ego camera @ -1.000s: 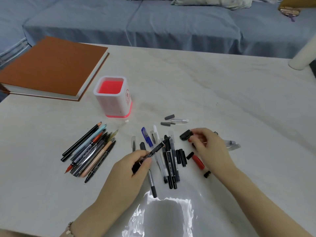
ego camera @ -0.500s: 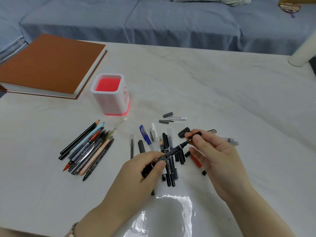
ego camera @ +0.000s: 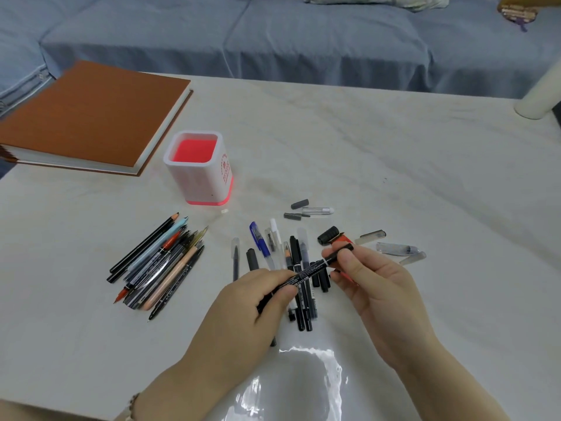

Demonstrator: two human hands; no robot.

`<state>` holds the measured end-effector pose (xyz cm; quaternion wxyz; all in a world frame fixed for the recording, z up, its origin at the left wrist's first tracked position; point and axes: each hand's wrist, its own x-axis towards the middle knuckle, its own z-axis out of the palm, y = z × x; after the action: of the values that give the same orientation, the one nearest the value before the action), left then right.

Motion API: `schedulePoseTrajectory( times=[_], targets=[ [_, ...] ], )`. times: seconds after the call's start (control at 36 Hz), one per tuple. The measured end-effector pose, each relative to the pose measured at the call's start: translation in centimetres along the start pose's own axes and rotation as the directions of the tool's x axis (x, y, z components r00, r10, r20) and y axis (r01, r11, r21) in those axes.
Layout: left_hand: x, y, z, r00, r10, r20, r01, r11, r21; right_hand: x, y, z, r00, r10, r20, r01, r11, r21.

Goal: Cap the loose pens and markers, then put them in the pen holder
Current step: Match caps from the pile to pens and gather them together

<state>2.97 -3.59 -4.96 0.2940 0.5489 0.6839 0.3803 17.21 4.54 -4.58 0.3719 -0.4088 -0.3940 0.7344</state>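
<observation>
Blue sofa runs across the back, and the pale table fills everything in front of it. A brown book lies at the far left corner.

Both hands are up over the near middle. The left hand is curled round the lower end of a black marker. The right hand pinches the upper end, where the marker's cap sits; whether it's fully pushed home, can't tell.

The marker slants between them, just above a scatter of loose pens.

The white pen holder stands upright beyond, nearer the book. A bundle of pens lies to the left.

A stubby black cap is just past the right fingertips, with clear caps off to the right.
</observation>
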Motion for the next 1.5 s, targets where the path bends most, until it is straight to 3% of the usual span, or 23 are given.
schedulePoseTrajectory(
  times=[0.14,0.36,0.44,0.5,0.61,0.67,0.72,0.92,1.03,1.08,1.14,1.17,1.25,1.31,1.39,1.5],
  targets=[
    [-0.1,0.4,0.2,1.000,0.004,0.012,-0.004,1.000,-0.025,-0.2,0.2,0.0,0.997,-0.071,0.007,0.071,0.996,-0.050],
    [0.5,0.6,0.6,0.976,-0.205,0.077,0.217,0.954,-0.208,0.4,0.3,-0.3,0.999,-0.042,0.019,0.043,0.998,-0.048],
    [1.0,0.5,0.3,0.971,-0.228,0.068,0.235,0.965,-0.118,1.7,0.3,-0.9,0.995,-0.037,-0.091,0.027,0.993,-0.116],
    [1.2,0.4,0.0,0.971,-0.237,0.044,0.240,0.967,-0.083,2.6,0.1,-1.6,0.974,-0.111,-0.197,0.049,0.955,-0.293],
    [1.1,-0.7,-0.6,0.968,-0.253,0.001,0.253,0.967,-0.027,4.1,0.2,-3.2,0.957,-0.256,-0.133,0.067,0.645,-0.761],
    [0.9,-1.3,-0.7,0.963,-0.269,0.003,0.269,0.963,-0.009,4.7,0.7,-3.6,0.966,-0.248,-0.072,0.042,0.425,-0.904],
    [0.6,-1.7,-0.8,0.960,-0.279,0.002,0.279,0.960,0.010,5.1,1.1,-3.9,0.972,-0.234,-0.010,0.058,0.280,-0.958],
    [0.0,-2.2,-0.8,0.947,-0.319,-0.025,0.320,0.948,0.000,4.9,2.7,-3.7,0.972,-0.133,0.195,0.193,-0.025,-0.981],
    [0.1,-2.1,-0.8,0.953,-0.302,-0.015,0.302,0.953,-0.007,4.7,3.4,-3.9,0.964,-0.147,0.221,0.211,-0.080,-0.974],
    [0.1,-2.0,-0.9,0.954,-0.299,-0.016,0.298,0.954,-0.025,4.6,3.6,-4.2,0.941,-0.222,0.254,0.249,-0.051,-0.967],
    [0.1,-1.9,-0.8,0.955,-0.296,-0.012,0.296,0.954,-0.044,4.4,3.4,-4.4,0.925,-0.287,0.248,0.274,0.055,-0.960],
    [0.1,-1.8,-0.8,0.956,-0.294,-0.008,0.293,0.954,-0.058,4.2,3.1,-4.3,0.927,-0.305,0.218,0.276,0.161,-0.948],
    [0.1,-1.6,-0.7,0.957,-0.291,0.009,0.290,0.952,-0.102,3.3,1.5,-3.4,0.963,-0.264,0.052,0.207,0.604,-0.769],
    [0.0,-1.2,-0.7,0.958,-0.285,0.023,0.285,0.950,-0.129,2.6,0.2,-2.7,0.972,-0.236,0.003,0.186,0.758,-0.625],
    [-0.1,-0.5,-0.7,0.963,-0.263,0.057,0.268,0.956,-0.118,1.5,-1.6,-1.8,0.983,-0.182,0.007,0.160,0.847,-0.507],
    [-0.3,-0.1,-0.8,0.971,-0.222,0.086,0.232,0.964,-0.128,0.9,-2.6,-1.9,0.992,-0.120,0.045,0.127,0.872,-0.473]
  ],
)
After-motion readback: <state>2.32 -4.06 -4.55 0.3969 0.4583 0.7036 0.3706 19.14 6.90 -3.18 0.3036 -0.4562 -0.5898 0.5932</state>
